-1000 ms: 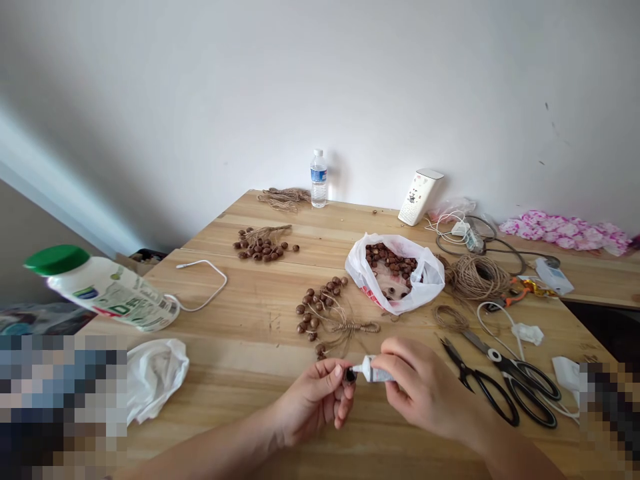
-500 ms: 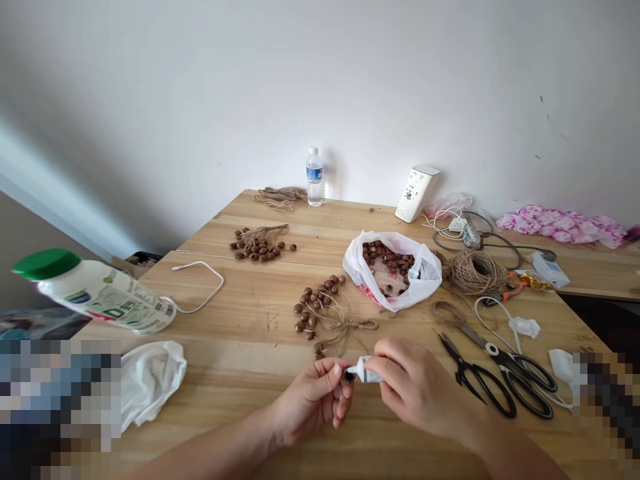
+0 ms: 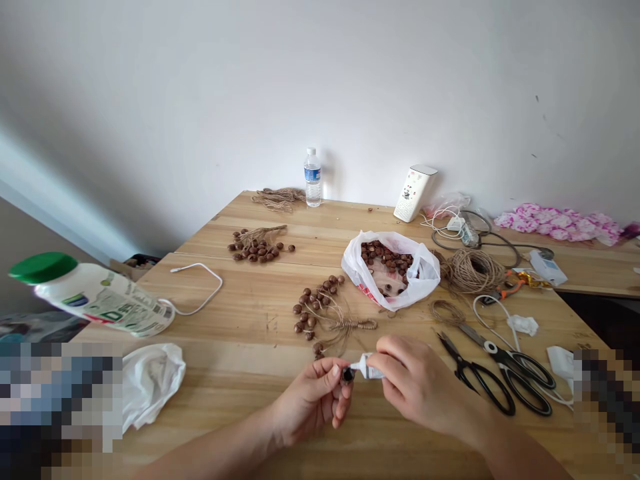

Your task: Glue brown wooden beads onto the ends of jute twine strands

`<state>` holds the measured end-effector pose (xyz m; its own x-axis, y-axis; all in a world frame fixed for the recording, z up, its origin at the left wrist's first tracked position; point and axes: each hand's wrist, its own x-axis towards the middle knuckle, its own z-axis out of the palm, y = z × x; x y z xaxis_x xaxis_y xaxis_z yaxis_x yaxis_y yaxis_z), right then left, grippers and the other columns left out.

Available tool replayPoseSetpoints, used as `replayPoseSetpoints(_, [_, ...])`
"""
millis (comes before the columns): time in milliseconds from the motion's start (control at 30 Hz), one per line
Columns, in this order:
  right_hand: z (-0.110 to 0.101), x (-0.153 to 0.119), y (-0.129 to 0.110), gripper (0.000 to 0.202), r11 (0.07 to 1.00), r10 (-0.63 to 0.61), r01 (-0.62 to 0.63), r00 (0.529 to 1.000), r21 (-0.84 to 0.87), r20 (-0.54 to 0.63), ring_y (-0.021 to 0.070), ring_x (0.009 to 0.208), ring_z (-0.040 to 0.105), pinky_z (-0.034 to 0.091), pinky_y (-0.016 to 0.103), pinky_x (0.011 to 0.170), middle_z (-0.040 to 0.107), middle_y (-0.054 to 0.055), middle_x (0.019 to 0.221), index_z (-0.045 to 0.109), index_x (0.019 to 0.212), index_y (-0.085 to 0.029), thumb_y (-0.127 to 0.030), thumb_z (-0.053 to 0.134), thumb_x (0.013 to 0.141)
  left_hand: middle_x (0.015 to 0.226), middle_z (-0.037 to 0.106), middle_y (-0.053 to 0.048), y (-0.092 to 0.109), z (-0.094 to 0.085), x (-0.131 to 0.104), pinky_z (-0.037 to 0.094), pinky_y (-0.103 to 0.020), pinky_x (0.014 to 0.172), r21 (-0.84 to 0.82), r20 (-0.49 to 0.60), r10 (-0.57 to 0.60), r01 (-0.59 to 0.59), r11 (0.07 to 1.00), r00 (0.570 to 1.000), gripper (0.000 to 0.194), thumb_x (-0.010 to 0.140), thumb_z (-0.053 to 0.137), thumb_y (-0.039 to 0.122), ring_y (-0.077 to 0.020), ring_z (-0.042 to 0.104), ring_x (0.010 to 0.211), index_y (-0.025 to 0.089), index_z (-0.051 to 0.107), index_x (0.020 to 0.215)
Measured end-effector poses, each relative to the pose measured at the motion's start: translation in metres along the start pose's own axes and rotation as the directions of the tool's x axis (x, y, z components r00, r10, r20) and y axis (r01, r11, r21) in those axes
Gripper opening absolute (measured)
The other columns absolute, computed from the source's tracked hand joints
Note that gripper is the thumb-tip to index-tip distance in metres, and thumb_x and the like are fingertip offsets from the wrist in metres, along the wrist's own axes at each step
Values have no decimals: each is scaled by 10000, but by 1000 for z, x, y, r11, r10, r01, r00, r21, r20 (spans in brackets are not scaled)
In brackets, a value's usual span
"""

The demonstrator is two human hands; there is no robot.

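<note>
Slightly lifted since the earlier frame, both hands are held just above the light wooden table [image 3: 240, 300].
A small dark cap [image 3: 347, 375] is pinched by the left hand [image 3: 313, 400] and a small white glue tube [image 3: 370, 368] is gripped by the right hand [image 3: 420, 387] — nozzle touching cap; glue could be squeezed onto fingers — or the cap dropped — if pressed hard.

Behind our left hand [image 3: 313, 400] and right hand [image 3: 420, 387] lies the twine with nuts [image 3: 325, 313], and behind it to the right the bag of nuts [image 3: 393, 270]. The scissors [image 3: 500, 380] lie right of the right hand on the table [image 3: 250, 320].
</note>
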<state>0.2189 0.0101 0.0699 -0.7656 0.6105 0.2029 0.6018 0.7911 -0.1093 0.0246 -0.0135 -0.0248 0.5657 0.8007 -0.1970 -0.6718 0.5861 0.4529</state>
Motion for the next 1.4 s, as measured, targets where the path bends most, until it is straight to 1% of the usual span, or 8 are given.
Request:
replayPoseSetpoints(200, [0, -1, 0, 233, 1000, 2, -2, 1000, -10, 9, 167, 733, 472, 371, 279, 654, 515, 54, 862, 572, 915, -172, -57, 425, 775, 617, 639, -22, -1, -3, 1, 422, -180, 343, 6, 12, 6, -6, 1000, 1000, 139, 782, 621, 252, -111, 583, 432, 144, 635, 869])
replayPoseSetpoints(433, [0, -1, -1, 212, 1000, -2, 2, 1000, 13, 20, 168, 744, 467, 367, 280, 673, 504, 49, 860, 558, 908, -170, -57, 426, 786, 611, 642, -27, -1, -3, 1, 429, -186, 339, 20, 4, 4, -4, 1000, 1000, 126, 786, 613, 241, -112, 579, 422, 136, 639, 849])
replayPoseSetpoints(867, [-9, -3, -1, 203, 999, 9, -7, 999, -48, 50, 164, 685, 429, 324, 278, 619, 493, 38, 830, 552, 864, -178, -56, 415, 777, 603, 641, -30, -1, -2, 0, 439, -183, 337, 15, -11, 8, -8, 1000, 1000, 141, 775, 623, 241, -107, 573, 418, 125, 661, 847])
replayPoseSetpoints(1133, [-9, -2, -2, 204, 999, -7, 9, 999, -32, 53, 169, 707, 447, 341, 279, 636, 500, 44, 831, 552, 872, -171, -59, 403, 788, 605, 650, -32, -1, -1, 1, 445, -186, 338, 17, -5, 1, -1, 1000, 1000, 127, 772, 627, 237, -112, 580, 419, 136, 662, 838])
replayPoseSetpoints(1300, [-11, -1, -5, 224, 999, -43, 43, 999, -18, -4, 166, 719, 458, 359, 275, 659, 507, 54, 829, 566, 900, -159, -53, 401, 791, 596, 654, -32, -1, 0, 1, 444, -183, 335, 19, -14, 1, -1, 1000, 1000, 121, 770, 631, 235, -112, 581, 416, 137, 662, 833])
replayPoseSetpoints(1400, [-12, -1, -8, 221, 998, -57, 57, 998, -5, -8, 165, 723, 460, 368, 274, 667, 507, 54, 810, 579, 882, -151, -61, 391, 808, 592, 660, -33, -2, -1, 1, 448, -184, 335, 21, -16, -3, 4, 1000, 1000, 129, 761, 642, 241, -115, 586, 416, 137, 659, 835])
